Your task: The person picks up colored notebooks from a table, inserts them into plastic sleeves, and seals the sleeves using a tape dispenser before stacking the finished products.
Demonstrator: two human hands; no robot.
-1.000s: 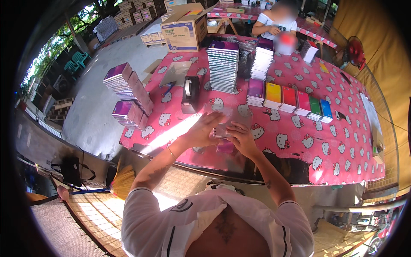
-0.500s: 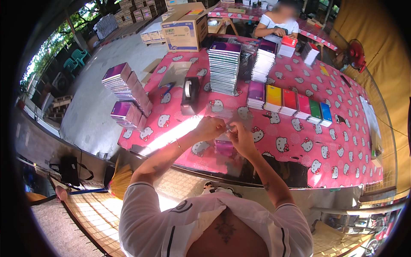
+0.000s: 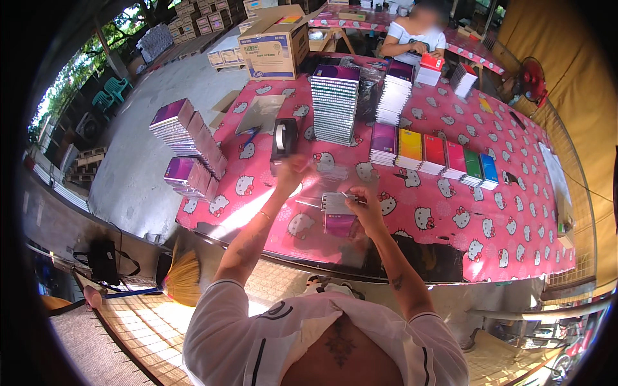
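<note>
In front of me, near the table's front edge, lies a small purple spiral notebook bundle (image 3: 340, 223) in clear plastic, its wire-bound edge facing away from me. My right hand (image 3: 365, 207) is closed at the far right corner of this bundle, thumb and finger pinched on it. My left hand (image 3: 293, 170) is off the bundle, just at the near end of a black tape dispenser (image 3: 284, 143). Motion smears its fingers, so their grip cannot be made out. Clear plastic sheeting (image 3: 331, 172) lies beyond the bundle.
Tall notebook stacks (image 3: 335, 106) stand behind, with a row of coloured notebooks (image 3: 432, 153) to the right. Wrapped purple bundles (image 3: 187, 138) are piled at the left edge. A cardboard box (image 3: 273, 51) stands at the back; another person (image 3: 415, 42) sits across the table.
My left hand has left the bundle and moved away and left to the tape dispenser. My right hand stays at the bundle, whose wire-bound edge now shows.
</note>
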